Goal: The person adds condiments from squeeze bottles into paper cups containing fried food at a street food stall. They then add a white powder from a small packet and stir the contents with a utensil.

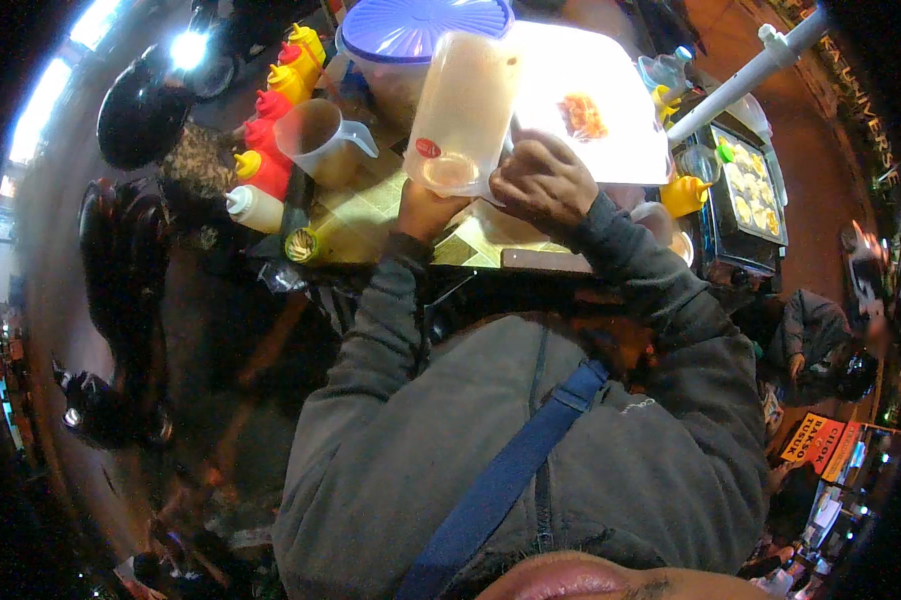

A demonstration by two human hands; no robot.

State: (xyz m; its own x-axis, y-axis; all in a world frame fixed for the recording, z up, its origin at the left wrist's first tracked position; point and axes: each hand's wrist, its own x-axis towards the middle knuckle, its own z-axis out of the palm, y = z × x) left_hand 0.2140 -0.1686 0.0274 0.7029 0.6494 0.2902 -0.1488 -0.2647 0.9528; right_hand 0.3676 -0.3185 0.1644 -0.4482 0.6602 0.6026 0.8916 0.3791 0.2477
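A tall translucent plastic container (463, 110) with a small red sticker stands tilted over the front of the cart's counter. My left hand (432, 212) grips it from beneath; the container hides most of the fingers. Against its lower right edge, my right hand (545, 182) is closed with bent fingers, and what they hold is hidden. Just left of the container is a clear measuring jug (315, 140) with a handle. Beyond the right hand lies a bright white sheet or tray (610, 90) bearing a small orange-red heap of food (583, 116).
Yellow, red and white squeeze bottles (260, 172) line the counter's left edge. A tub with a purple lid (425, 28) stands at the back. On the right are a yellow squeeze bottle (684, 196), a slanting pale pole (750, 75) and a pan with food in round hollows (753, 190).
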